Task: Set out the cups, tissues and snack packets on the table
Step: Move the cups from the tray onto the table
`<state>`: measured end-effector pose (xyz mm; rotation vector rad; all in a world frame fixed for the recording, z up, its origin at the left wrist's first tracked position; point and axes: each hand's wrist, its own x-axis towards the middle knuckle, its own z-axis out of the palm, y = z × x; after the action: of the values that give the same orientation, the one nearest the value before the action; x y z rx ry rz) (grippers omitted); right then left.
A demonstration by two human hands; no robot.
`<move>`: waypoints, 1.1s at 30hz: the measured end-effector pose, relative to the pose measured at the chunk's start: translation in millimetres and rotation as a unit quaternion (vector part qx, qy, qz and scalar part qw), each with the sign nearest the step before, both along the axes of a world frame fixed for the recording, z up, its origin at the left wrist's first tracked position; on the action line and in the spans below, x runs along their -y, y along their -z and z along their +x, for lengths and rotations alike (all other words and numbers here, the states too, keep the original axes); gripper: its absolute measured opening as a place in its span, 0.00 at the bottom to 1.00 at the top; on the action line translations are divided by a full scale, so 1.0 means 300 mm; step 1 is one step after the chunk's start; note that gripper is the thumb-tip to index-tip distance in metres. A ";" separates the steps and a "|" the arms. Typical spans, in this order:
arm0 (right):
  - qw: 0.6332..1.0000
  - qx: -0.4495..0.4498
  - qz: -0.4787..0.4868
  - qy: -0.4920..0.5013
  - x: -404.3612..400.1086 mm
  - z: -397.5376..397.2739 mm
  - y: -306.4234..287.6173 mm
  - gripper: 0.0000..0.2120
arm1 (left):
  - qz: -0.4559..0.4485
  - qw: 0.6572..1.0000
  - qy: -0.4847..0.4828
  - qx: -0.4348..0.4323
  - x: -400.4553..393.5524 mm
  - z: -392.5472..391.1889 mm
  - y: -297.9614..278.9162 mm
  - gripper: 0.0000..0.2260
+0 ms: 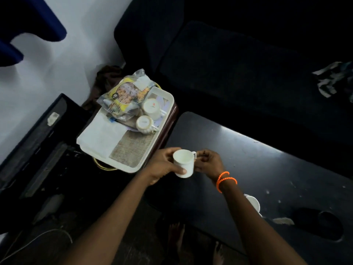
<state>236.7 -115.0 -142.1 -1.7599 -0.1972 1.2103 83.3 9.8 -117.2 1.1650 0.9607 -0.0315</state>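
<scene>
From the head view, your left hand (164,165) wraps the body of a white cup (183,163) while your right hand (207,162) pinches its handle, holding it above the near end of the dark counter (267,169). Two more cups (150,108), snack packets (124,94) and folded tissues (101,134) wait on the tray (131,167). The cup looks light, rigid and breakable; grip the body or handle and set it down gently.

white cup (183,163) upright, held over dark table (277,169) edge; two cups (152,107), snack packets (124,94) on tray (133,165).
</scene>
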 end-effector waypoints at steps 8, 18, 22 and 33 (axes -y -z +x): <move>0.970 0.199 -0.141 -0.007 0.264 0.260 0.033 0.07 | 0.248 0.963 0.103 -0.023 0.380 0.257 0.156 0.35; 0.958 0.198 -0.208 -0.021 0.484 0.384 0.136 0.12 | 0.334 0.927 0.172 0.015 0.595 0.401 0.270 0.24; 0.957 0.195 -0.213 -0.001 0.527 0.384 0.177 0.08 | 0.335 0.920 0.205 0.007 0.618 0.411 0.289 0.27; 0.934 0.271 -0.232 -0.023 0.551 0.469 0.148 0.11 | 0.356 0.914 0.187 -0.050 0.458 0.360 0.256 0.32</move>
<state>377.5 -280.3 -186.4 -2.5017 -0.2914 0.8108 191.3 -127.6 -193.9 2.0339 0.8415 -0.0509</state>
